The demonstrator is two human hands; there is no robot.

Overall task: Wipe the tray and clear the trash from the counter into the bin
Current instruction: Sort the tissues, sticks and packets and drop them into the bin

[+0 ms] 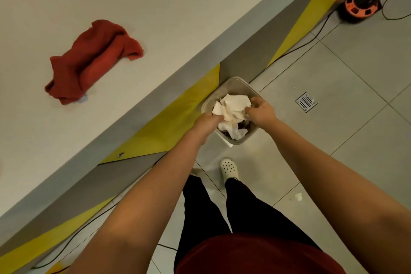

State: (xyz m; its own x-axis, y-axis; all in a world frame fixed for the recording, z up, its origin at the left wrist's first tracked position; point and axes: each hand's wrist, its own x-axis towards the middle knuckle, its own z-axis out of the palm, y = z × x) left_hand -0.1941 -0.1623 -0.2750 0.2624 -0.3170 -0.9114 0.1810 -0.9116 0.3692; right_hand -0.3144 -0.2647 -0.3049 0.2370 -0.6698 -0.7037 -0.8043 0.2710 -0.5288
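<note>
Both hands grip crumpled paper trash (pixel 231 107) directly over the bin (pixel 239 83): left hand (pixel 205 123) with fingers curled on 1 edge, right hand (pixel 262 110) pinching the other. Red cloth (pixel 93 60) lies on the counter (pixel 178 6), well left of the bin.
</note>
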